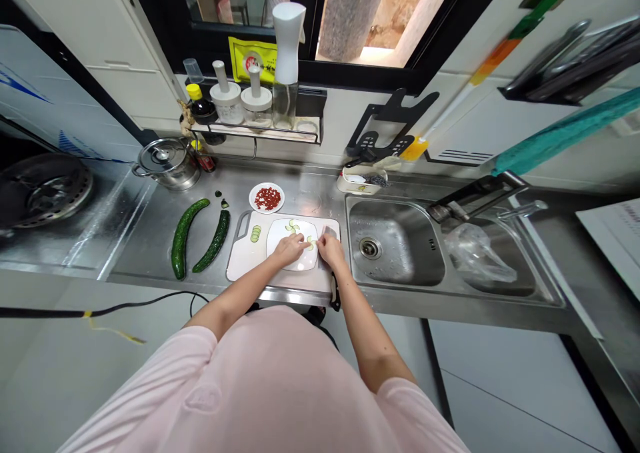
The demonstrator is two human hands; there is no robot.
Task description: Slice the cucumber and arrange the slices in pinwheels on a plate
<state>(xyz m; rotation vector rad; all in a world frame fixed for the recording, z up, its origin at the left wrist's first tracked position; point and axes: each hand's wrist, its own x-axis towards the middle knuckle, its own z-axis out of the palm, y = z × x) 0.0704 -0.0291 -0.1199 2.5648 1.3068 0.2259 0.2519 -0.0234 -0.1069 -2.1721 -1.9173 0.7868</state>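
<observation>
My left hand (289,250) rests on a white square plate (293,256) with its fingertips by thin cucumber slices (291,226). My right hand (331,250) is at the plate's right edge, its fingers reaching toward a slice. A grey metal blade (329,231) shows just past those fingers, and I cannot tell whether that hand holds it. The plate sits on a pale cutting board (260,270), with a row of cucumber slices (255,234) to its left. Two whole dark green cucumbers (183,238) (215,241) lie on the steel counter left of the board.
A small plate of chopped red food (267,198) stands behind the board. A steel pot (167,163) and gas burner (45,190) are at left. A steel sink (395,243) lies right, with a plastic bag (477,253) in its second basin. Bottles and jars stand on a shelf (255,130).
</observation>
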